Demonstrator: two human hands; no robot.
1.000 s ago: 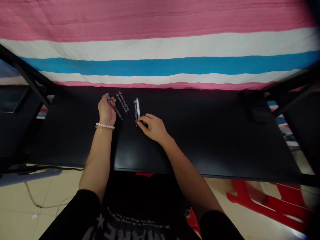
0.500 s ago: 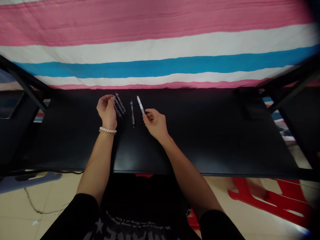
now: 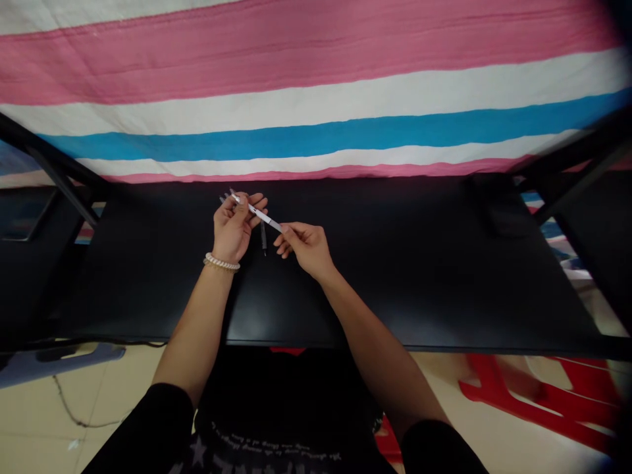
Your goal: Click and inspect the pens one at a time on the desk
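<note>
A white pen [image 3: 266, 220] slants between my two hands above the black table. My right hand [image 3: 307, 248] pinches its lower right end between thumb and fingers. My left hand [image 3: 236, 227] has its thumb on the pen's upper left part, with the other fingers spread beneath it. Just below the white pen lies a dark pen [image 3: 263, 239] on the table, its upper part hidden by the left fingers. Tips of other dark pens [image 3: 223, 198] show past the left hand, which covers the rest of them.
The black table [image 3: 424, 276] has a dark flat object [image 3: 498, 204] at its far right. Behind it hangs a striped cloth [image 3: 316, 138]. Black metal bars [image 3: 64, 187] stand at both sides. A red plastic stool [image 3: 533, 401] is on the floor at the right.
My left hand has moved right from beside the dark pens and taken hold of the white pen's far end. The white pen has tilted to the left, still in my right hand.
</note>
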